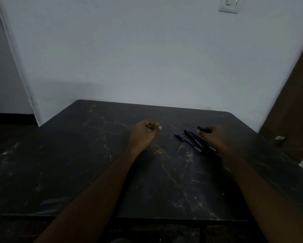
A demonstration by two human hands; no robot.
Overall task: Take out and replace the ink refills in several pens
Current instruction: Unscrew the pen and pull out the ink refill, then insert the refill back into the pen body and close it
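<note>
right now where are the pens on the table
In the head view the pens lie in a cluster right of centre on the dark table, beside the right hand.

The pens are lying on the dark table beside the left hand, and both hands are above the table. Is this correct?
Not quite. In the head view the pens lie on the dark table beside the right hand, not the left hand. Both hands are above the table.

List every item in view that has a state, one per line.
Left hand: curled loosely, palm up, nothing clearly in it.
Right hand: closed on a small dark piece, what it is unclear.
Blue pen: lying flat on the table.
Dark pens: lying together, partly under the right hand.
Wall switch: position unreadable.
</note>
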